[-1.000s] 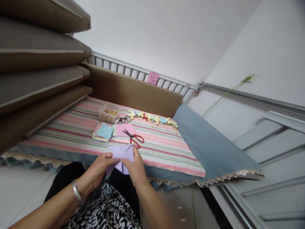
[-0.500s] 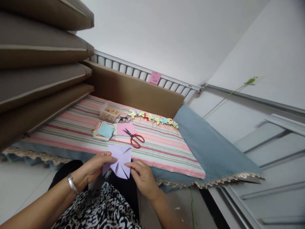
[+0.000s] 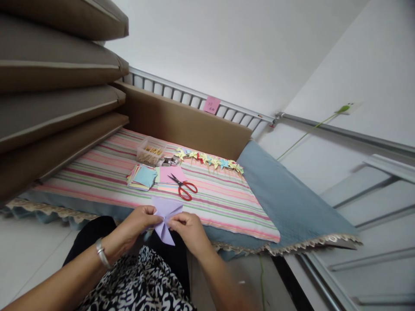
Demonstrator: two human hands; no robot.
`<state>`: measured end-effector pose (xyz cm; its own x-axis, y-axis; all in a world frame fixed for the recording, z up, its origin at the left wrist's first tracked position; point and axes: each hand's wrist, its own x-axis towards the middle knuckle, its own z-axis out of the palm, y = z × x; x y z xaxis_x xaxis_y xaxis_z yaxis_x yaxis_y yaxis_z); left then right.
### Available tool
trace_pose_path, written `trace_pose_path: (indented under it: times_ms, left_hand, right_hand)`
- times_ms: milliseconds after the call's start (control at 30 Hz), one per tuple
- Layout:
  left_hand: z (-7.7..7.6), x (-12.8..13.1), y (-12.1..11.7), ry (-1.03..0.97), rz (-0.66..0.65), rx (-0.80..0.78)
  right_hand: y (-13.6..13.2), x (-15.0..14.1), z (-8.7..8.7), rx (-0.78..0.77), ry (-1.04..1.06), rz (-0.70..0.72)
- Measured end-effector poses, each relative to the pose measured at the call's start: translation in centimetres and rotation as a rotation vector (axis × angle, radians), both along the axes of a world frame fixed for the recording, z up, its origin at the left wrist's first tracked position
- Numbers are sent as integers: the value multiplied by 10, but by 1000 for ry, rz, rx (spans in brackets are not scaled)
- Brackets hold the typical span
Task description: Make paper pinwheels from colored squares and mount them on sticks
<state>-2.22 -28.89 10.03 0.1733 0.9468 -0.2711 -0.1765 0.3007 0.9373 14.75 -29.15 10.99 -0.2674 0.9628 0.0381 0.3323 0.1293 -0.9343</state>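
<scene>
A light purple sheet of paper [image 3: 166, 210], slit from its corners, is held above my lap in a partly folded pinwheel shape. My left hand [image 3: 140, 221] pinches it near the middle from the left, a silver bracelet on that wrist. From the right, my right hand [image 3: 188, 229] grips a flap drawn in toward the center. Just beyond the paper, red-handled scissors [image 3: 184, 188] lie partly over a pink paper stack [image 3: 168, 173]. Left of them is a pile of cut paper squares [image 3: 143, 177], a blue one on top.
A clear plastic box [image 3: 151, 151] of small sticks stands behind the squares, small metallic items beside it. Several finished pinwheels [image 3: 214, 162] line the back of the striped cloth [image 3: 223, 207]. Stacked brown cushions [image 3: 61, 77] rise at left.
My right hand has moved slightly left and inward, folding a flap toward the middle. The purple paper has gone from mostly flat to a more pinwheel-like form.
</scene>
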Motion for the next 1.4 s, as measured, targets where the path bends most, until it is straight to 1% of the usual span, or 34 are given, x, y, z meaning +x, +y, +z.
trace_pose_path:
  times_ms: [200, 367, 667, 800, 900, 1033, 1100, 1133, 1233, 1267, 1333, 1400]
  left_hand:
    - [6, 2, -4, 52, 15, 38]
    - [9, 2, -5, 97, 16, 47]
    - [7, 3, -4, 110, -10, 40]
    - [9, 3, -4, 59, -36, 39]
    - [9, 4, -4, 88, -1, 33]
    - [9, 3, -2, 89, 26, 38]
    - [9, 1, 0, 101, 19, 56]
    - [9, -1, 2, 127, 10, 73]
    - [8, -3, 5, 220, -38, 142]
    - [7, -3, 6, 246, -63, 166]
    - [5, 0, 7, 280, -105, 204]
    - [3, 4, 8, 300, -133, 229]
  right_hand:
    - [0, -6, 6, 4, -115, -69]
    - [1, -9, 9, 30, -190, -83]
    - [3, -10, 7, 103, -316, -127]
    - [2, -11, 7, 119, -341, -167]
    - [2, -14, 7, 130, -343, -173]
    - [2, -12, 7, 99, -340, -132]
    - [2, -6, 11, 85, -317, -109]
    - [1, -2, 14, 96, -300, -128]
    - [0, 10, 26, 220, -264, -231]
    - [0, 13, 29, 255, -263, -234]
    - [-1, 14, 33, 255, -271, -142]
    - [-1, 11, 32, 190, -289, -16]
